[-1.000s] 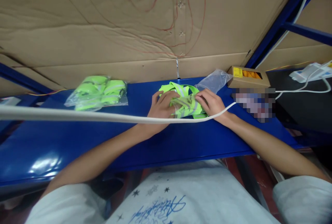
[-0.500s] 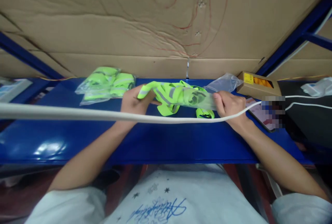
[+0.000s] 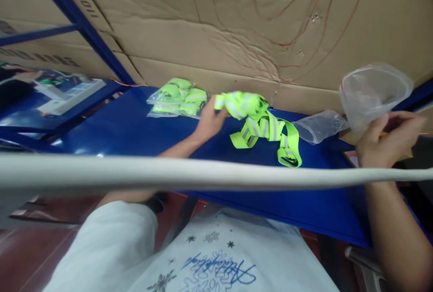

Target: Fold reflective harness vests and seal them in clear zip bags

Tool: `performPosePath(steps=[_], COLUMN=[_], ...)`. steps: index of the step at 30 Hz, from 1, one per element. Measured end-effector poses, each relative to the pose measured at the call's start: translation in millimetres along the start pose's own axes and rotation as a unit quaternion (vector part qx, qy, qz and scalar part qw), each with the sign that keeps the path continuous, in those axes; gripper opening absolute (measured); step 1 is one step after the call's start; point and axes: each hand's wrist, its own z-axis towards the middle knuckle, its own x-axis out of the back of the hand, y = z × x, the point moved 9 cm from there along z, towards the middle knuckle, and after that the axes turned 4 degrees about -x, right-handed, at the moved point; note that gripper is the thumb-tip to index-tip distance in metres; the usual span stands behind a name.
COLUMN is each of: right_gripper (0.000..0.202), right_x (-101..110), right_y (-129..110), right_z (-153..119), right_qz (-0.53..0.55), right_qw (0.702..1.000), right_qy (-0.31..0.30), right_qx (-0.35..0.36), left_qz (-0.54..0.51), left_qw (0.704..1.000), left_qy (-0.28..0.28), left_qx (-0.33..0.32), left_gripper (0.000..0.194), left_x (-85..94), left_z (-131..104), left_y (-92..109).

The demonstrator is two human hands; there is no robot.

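Note:
My left hand (image 3: 210, 123) is closed on a bundled neon-yellow reflective strap (image 3: 241, 104) with grey bands, held above the blue table. Just right of it, a loose length of the same reflective webbing (image 3: 270, 130) lies in loops on the tabletop. On the right, my right hand (image 3: 389, 141) pinches a clear plastic bag (image 3: 375, 93), raised with its mouth open and nothing visible inside. Behind my left hand lie several packed bags of yellow reflective straps (image 3: 177, 98).
A second clear plastic bag (image 3: 318, 126) lies at the table's back right. A white cable (image 3: 216, 172) crosses the view close to the camera. Cardboard (image 3: 203, 44) walls the back of the blue table (image 3: 115, 125). A white power strip (image 3: 72, 96) rests at far left.
My right hand has moved right and up with the plastic bag, which has come away from the strap bundle. My left hand now holds the bundle apart from it. The view has turned left.

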Motion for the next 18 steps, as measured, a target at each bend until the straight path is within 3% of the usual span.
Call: performPosePath(steps=[1, 3, 5, 7, 9, 10, 12, 14, 16, 18], right_gripper=[0.038, 0.035, 0.044, 0.055, 0.058, 0.058, 0.058, 0.056, 0.055, 0.054], right_x=[-8.7, -28.1, -41.1, -43.6, -40.5, -38.9, -36.9, -36.8, -38.7, -41.2], right_y=[-1.7, -9.6, -18.6, -26.8, -38.0, -45.4, -62.4, -79.5, -95.6, -105.8], right_z=[-2.8, -13.3, -26.4, -36.3, -44.0, -48.5, -60.2, -74.3, -89.3, -100.7], right_qz=[-0.006, -0.032, -0.048, -0.041, -0.018, -0.005, 0.015, 0.026, 0.042, 0.056], right_qw=[0.999, 0.992, 0.978, 0.971, 0.967, 0.964, 0.955, 0.943, 0.927, 0.912], right_qy=[-0.031, -0.120, -0.195, -0.232, -0.249, -0.259, -0.286, -0.313, -0.343, -0.370], right_qx=[0.009, 0.034, 0.050, 0.045, 0.043, 0.050, 0.074, 0.106, 0.146, 0.171], left_qz=[0.050, 0.131, 0.155, 0.177, 0.256, 0.336, 0.498, 0.582, 0.608, 0.626], left_qw=[0.992, 0.935, 0.893, 0.896, 0.911, 0.907, 0.856, 0.797, 0.764, 0.750], left_qy=[-0.110, -0.320, -0.412, -0.401, -0.320, -0.253, -0.136, -0.123, -0.140, -0.113], left_qx=[-0.033, -0.082, -0.089, -0.072, -0.049, -0.036, 0.013, 0.105, 0.166, 0.179], left_gripper=[0.045, 0.057, 0.071, 0.070, 0.059, 0.052, 0.050, 0.056, 0.059, 0.046], left_x=[-22.6, -58.0, -62.2, -41.9, -1.9, 25.7, 82.5, 121.4, 140.5, 147.8], left_z=[-9.5, -36.4, -48.4, -35.0, -7.1, 8.1, 28.1, 32.2, 30.4, 32.0], left_y=[7.7, 19.0, 26.4, 30.2, 27.5, 24.8, 17.9, 0.0, -15.3, -18.4])
